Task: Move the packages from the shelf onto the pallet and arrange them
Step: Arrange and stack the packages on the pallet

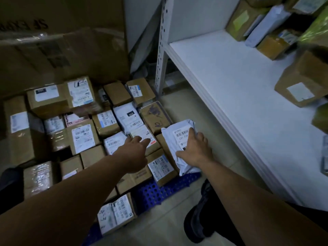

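Gripping a mailer (pixel 174 139), the right hand (pixel 196 150) rested on the crowded pallet (pixel 152 194); the left hand (pixel 134 152) hovered open. Rightward, packages (pixel 301 84) waited on the shelf (pixel 230 77).

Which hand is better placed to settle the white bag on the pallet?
Right. The right hand grips the white bag at the edge of the pallet; the left hand, fingers straight, reaches over a neighbouring box.

Pallet (pixel 152 192) packed tight with boxes (pixel 79 135), big carton (pixel 71 41) walls the back; open passage over shelf board (pixel 239 89).
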